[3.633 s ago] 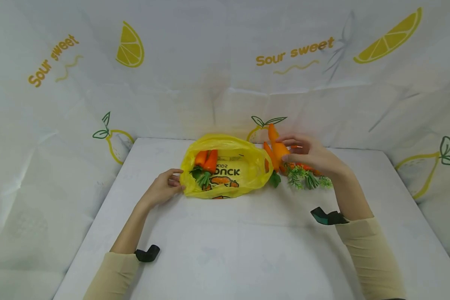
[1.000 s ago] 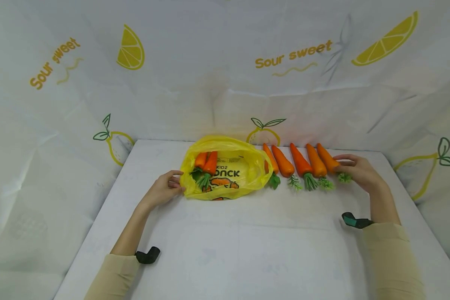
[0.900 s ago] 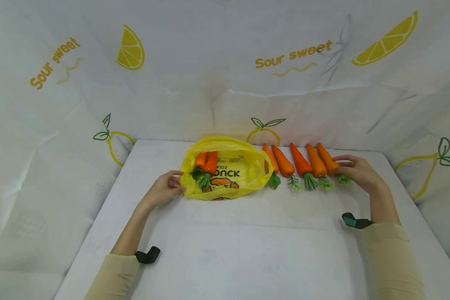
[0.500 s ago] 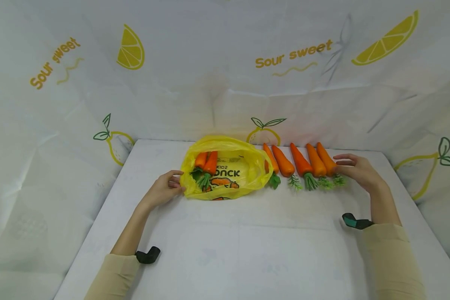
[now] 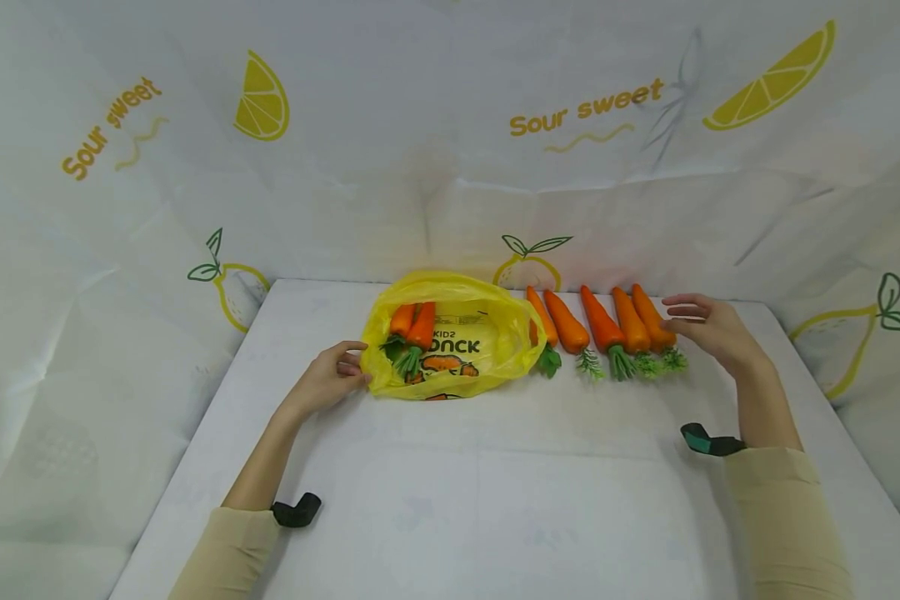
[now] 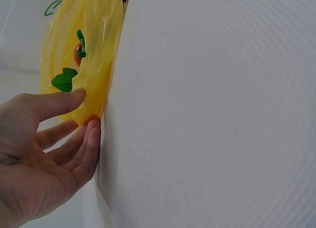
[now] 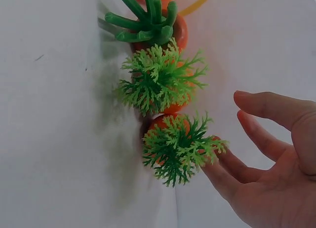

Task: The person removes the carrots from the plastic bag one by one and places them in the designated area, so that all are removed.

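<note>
Aslant, the rightmost carrot, tip back and leftward, greens frontward.

The yellow bag partly hides the carrots inside.

Head view above; 2 wrist close-ups

left hand at the yellow bag, right hand beside the rightmost carrot
</note>
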{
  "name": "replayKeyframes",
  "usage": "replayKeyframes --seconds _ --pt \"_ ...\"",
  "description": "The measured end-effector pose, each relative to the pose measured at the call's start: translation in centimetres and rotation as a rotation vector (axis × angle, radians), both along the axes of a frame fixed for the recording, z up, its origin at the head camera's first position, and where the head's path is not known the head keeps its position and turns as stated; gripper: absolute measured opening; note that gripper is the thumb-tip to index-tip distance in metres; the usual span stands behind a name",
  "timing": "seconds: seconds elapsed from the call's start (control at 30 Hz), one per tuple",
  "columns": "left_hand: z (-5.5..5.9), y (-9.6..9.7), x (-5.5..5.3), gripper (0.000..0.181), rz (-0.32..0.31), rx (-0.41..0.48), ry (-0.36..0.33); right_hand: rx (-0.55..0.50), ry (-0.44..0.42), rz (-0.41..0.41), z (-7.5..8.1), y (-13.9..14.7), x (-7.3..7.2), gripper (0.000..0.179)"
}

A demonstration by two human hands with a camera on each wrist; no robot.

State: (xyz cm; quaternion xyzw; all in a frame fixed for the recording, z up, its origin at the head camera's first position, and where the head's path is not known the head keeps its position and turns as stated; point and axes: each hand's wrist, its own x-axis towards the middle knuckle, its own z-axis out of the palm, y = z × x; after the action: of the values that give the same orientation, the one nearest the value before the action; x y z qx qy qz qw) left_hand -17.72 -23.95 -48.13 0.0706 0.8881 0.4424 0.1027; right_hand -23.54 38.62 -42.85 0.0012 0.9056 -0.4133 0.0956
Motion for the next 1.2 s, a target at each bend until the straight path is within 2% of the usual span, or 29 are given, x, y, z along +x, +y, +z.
replayKeyframes --seconds 0.23,0.5,0.67,0.93,1.2 --pt "0.0 0.2 0.1 0.061 0.008 -0.018 0.004 0.012 0.053 0.001 1.1 -1.6 0.2 0.061" --pt "0.0 0.1 0.0 0.061 0.016 -0.020 -0.008 0.011 0.139 0.051 3.2 -5.2 1.0 0.056" --pt "-0.1 0.0 0.0 0.061 0.010 -0.016 -0.004 -0.023 0.233 0.120 4.6 -8.0 1.6 0.048" --pt "-0.1 0.1 0.0 0.061 0.015 -0.020 -0.005 -0.126 0.309 0.248 5.8 -12.9 2.2 0.042" --pt "0.0 0.1 0.1 0.061 0.003 -0.015 0.004 -0.188 0.284 0.334 6.2 -16.7 2.3 0.038"
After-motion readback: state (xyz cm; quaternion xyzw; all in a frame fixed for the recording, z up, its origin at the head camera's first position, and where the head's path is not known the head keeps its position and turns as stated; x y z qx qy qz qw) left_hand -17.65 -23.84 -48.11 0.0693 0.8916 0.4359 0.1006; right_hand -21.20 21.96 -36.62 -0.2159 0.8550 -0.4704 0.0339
